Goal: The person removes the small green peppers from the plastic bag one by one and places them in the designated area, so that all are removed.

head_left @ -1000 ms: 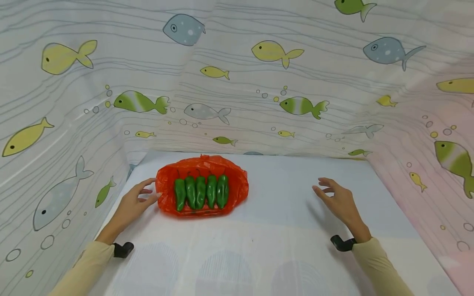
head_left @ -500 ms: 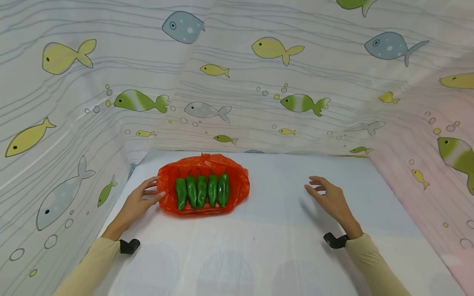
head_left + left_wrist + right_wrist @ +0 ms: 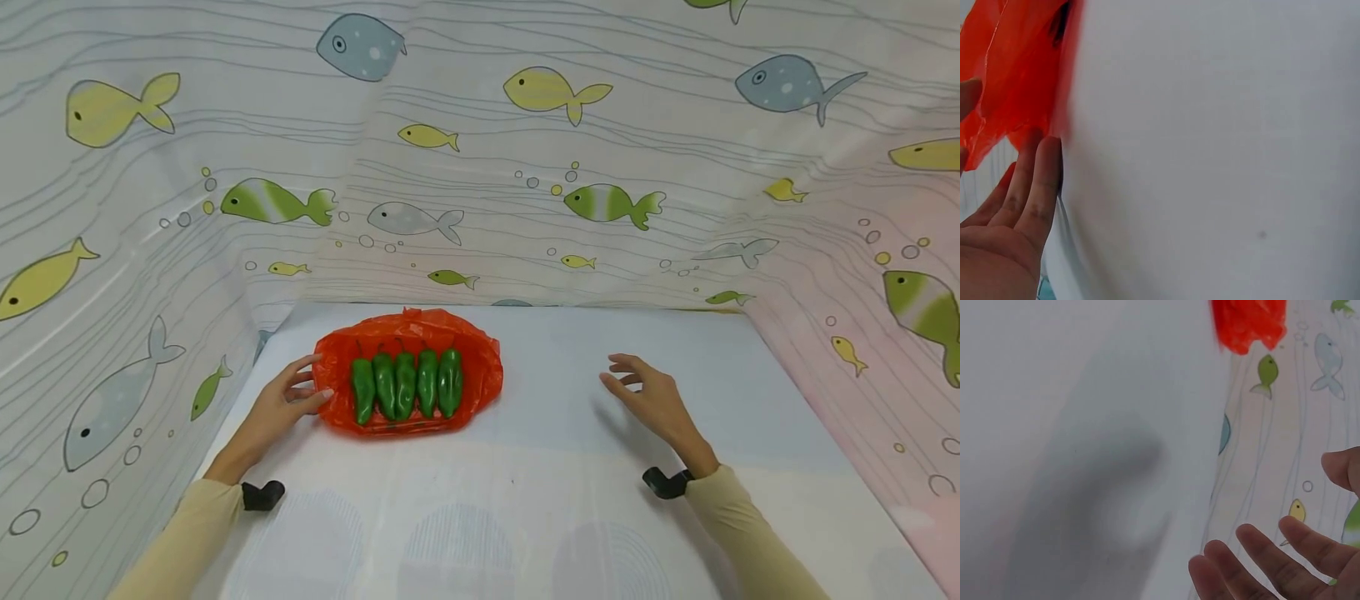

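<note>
A red plastic bag lies on the table with its mouth spread wide. Inside it several green peppers lie side by side in a row, stems pointing to the far side. My left hand is at the bag's left edge, its fingertips right at the plastic and its thumb in front. In the left wrist view those fingers are fairly straight beside the red plastic. To the right of the bag, my right hand hovers over the table with loosely bent fingers, holding nothing.
A pale table with a faint printed pattern spreads beneath. Behind it and on both sides hang fish-printed sheets as walls. Black camera mounts sit at both wrists, below beige sleeves.
My left hand has moved slightly right, up to the bag's edge. The right hand has moved left, closer to the bag. The bag and peppers look the same.
</note>
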The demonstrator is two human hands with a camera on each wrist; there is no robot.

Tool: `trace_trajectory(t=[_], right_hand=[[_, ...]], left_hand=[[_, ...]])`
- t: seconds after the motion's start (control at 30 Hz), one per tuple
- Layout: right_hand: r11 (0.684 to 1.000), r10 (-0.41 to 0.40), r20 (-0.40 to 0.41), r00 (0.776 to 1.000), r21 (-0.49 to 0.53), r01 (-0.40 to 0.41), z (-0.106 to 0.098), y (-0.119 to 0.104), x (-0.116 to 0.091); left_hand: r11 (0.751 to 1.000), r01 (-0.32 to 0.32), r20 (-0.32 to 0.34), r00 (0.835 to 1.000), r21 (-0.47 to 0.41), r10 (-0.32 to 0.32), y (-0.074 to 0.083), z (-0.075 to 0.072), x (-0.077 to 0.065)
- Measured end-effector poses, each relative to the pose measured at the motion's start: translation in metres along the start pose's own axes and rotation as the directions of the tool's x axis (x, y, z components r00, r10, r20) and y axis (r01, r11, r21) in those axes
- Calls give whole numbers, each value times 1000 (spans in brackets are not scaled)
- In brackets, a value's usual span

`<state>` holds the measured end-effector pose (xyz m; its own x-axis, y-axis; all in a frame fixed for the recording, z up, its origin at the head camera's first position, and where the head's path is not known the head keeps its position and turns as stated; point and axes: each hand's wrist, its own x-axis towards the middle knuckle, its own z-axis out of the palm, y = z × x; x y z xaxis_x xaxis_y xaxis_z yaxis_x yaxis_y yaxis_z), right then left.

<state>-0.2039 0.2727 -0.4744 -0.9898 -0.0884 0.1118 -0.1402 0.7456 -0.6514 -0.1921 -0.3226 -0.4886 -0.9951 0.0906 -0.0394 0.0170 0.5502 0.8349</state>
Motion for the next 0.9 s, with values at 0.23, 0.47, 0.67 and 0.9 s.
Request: trace_trajectory(t=[0.23,0.47,0.67,0.9], right_hand=[[1000,-21,24,999,24,20,8,-10,5],[998,-52,35,998,46,50,17,-21,11],[995,-75,55,996,68,71,26,-33,13],[990,-109,80,991,98,101,35,-50,17]], left_hand=[[999,-34,7,999,-30,35,-1,0,3],[998,-41,22,999,-37,42,-1,0,8],[997,-34,47,998,-62,37,-4,-1,12],[993,-26,83,996,-119,36,-6,0,9]])
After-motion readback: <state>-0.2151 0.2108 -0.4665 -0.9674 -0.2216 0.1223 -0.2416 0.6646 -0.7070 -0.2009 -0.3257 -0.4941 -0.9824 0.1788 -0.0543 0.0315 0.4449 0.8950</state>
